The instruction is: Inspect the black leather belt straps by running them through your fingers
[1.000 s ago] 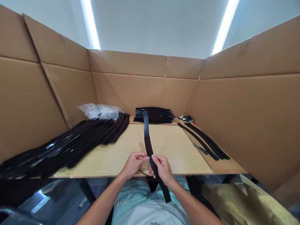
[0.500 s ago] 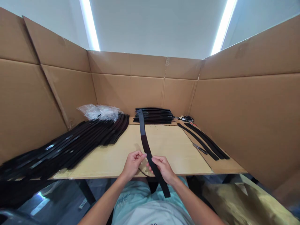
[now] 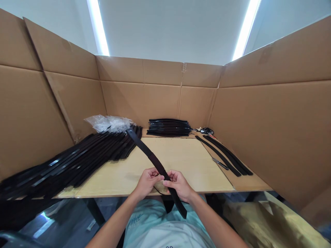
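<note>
A long, slightly curved black strip (image 3: pixel 148 151) is held over the near edge of the table, its far end up and to the left, its near end over my lap. My left hand (image 3: pixel 149 181) pinches it from the left near its middle. From the right, my right hand (image 3: pixel 179 186) grips the same strip just beside the left, thumb on top and fingers partly hidden behind. A thin dark cord or thread (image 3: pixel 156 190) hangs below my left hand; where it is attached I cannot tell.
Many black strips lie piled on the left (image 3: pixel 85 158), with clear plastic bags (image 3: pixel 110 123) behind. A stack of dark strips (image 3: pixel 168 127) stands at the back. On the right lie several black strips (image 3: pixel 219 153), a knife-like tool (image 3: pixel 220 163) and tangled cords (image 3: pixel 206 130). Cardboard walls (image 3: pixel 160 100) enclose the table.
The strip's far end has swung left and its flat side has turned. My two hands have come closer together on it, the left now gripping its left edge.
</note>
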Action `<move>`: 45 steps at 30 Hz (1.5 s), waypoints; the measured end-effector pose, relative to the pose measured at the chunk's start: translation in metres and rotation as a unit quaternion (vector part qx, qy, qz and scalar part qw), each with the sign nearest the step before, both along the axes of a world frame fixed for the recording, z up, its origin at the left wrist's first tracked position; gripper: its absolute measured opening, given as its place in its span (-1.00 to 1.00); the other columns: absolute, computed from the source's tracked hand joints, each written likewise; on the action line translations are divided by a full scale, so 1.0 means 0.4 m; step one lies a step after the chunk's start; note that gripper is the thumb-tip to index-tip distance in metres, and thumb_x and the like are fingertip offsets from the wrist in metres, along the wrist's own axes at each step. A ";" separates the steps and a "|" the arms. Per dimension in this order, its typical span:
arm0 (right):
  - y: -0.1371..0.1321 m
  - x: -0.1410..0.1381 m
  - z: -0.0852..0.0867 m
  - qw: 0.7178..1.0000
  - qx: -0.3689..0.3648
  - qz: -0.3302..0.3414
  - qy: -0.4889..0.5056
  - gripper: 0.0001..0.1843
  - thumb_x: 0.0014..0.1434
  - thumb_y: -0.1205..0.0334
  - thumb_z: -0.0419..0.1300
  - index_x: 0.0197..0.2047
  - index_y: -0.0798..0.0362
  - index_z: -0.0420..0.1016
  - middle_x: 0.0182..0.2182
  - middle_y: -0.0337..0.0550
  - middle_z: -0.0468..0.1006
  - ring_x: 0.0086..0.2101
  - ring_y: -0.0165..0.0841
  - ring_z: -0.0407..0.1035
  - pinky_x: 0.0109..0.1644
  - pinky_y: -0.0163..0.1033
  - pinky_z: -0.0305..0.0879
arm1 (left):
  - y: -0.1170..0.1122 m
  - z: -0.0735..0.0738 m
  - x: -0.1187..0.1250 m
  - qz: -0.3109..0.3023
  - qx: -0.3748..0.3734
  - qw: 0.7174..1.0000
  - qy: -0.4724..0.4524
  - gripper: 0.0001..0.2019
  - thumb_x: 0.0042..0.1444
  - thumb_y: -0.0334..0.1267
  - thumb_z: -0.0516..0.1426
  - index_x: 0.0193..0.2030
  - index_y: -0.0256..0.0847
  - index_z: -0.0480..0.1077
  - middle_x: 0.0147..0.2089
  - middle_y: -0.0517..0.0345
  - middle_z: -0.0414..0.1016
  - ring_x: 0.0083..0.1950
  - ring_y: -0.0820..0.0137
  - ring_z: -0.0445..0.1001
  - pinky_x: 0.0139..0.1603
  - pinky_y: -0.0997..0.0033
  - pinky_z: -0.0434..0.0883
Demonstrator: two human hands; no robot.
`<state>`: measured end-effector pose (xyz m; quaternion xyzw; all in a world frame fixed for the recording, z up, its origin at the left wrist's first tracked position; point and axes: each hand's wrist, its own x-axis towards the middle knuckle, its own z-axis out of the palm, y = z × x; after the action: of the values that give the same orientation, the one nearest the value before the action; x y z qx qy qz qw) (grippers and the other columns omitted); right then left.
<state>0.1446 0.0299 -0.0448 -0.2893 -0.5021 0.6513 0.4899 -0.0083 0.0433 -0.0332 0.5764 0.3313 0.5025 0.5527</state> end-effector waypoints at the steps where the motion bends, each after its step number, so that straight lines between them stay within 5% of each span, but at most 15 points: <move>1: -0.001 0.001 0.001 1.000 0.000 0.009 -0.001 -0.59 -0.26 0.16 0.47 -0.43 0.11 0.36 -0.54 -0.34 0.46 -0.61 -0.52 0.28 -0.59 -0.42 0.27 | -0.001 0.000 0.000 -0.009 -0.005 1.000 0.001 -0.75 -0.20 -0.18 0.33 -0.44 -0.31 0.48 -0.46 0.10 0.53 -0.41 0.35 0.45 -0.35 0.43 0.36; 6: -0.005 0.007 0.010 0.999 -0.016 0.047 -0.002 -0.56 -0.07 -0.03 0.35 -0.43 0.05 0.19 -0.62 -0.29 0.50 -0.70 -0.54 0.26 -0.67 -0.48 0.10 | -0.004 0.002 -0.002 -0.038 -0.022 0.999 0.003 -0.74 -0.19 -0.14 0.32 -0.47 -0.32 0.47 -0.56 0.12 0.50 -0.51 0.36 0.43 -0.42 0.41 0.35; 20: -0.003 -0.009 0.003 0.998 -0.055 -0.008 -0.026 -0.52 0.01 -0.20 0.20 -0.47 0.08 0.26 -0.76 -0.35 0.35 -0.79 -0.58 0.08 -0.77 -0.49 -0.09 | -0.005 0.002 -0.003 0.004 -0.006 1.000 0.020 -0.72 -0.25 -0.12 0.33 -0.57 -0.29 0.39 -0.60 0.26 0.36 -0.55 0.50 0.26 -0.51 0.52 0.20; 34: -0.005 0.009 0.012 0.998 -0.034 0.000 0.057 -0.67 -0.11 0.13 0.39 -0.42 0.09 0.34 -0.50 -0.20 0.56 -0.53 -0.49 0.35 -0.48 -0.42 0.22 | 0.003 0.005 -0.006 0.049 -0.014 0.999 -0.005 -0.63 -0.21 -0.05 0.32 -0.64 -0.26 0.28 -0.69 0.33 0.25 -0.62 0.56 0.12 -0.58 0.56 0.06; 39: 0.003 0.010 0.006 0.999 -0.046 0.010 0.010 -0.52 -0.33 0.25 0.48 -0.28 0.11 0.46 -0.54 -0.34 0.47 -0.61 -0.53 0.30 -0.55 -0.41 0.26 | -0.002 0.013 -0.008 -0.012 -0.016 1.000 -0.009 -0.66 -0.30 -0.07 0.35 -0.52 -0.30 0.43 -0.61 0.24 0.35 -0.51 0.45 0.28 -0.52 0.52 0.15; 45: 0.010 0.022 0.003 0.997 -0.041 0.060 -0.039 -0.61 -0.28 0.19 0.46 -0.49 0.14 0.35 -0.67 -0.43 0.34 -0.74 -0.57 0.21 -0.72 -0.46 0.15 | -0.004 0.012 -0.008 0.012 -0.033 0.999 0.023 -0.62 -0.30 -0.02 0.34 -0.61 -0.29 0.35 -0.69 0.37 0.13 -0.62 0.59 0.01 -0.61 0.54 -0.04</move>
<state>0.1533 0.0339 -0.0434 -0.3034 -0.5106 0.6878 0.4175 -0.0115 0.0419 -0.0285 0.5653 0.3666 0.4849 0.5576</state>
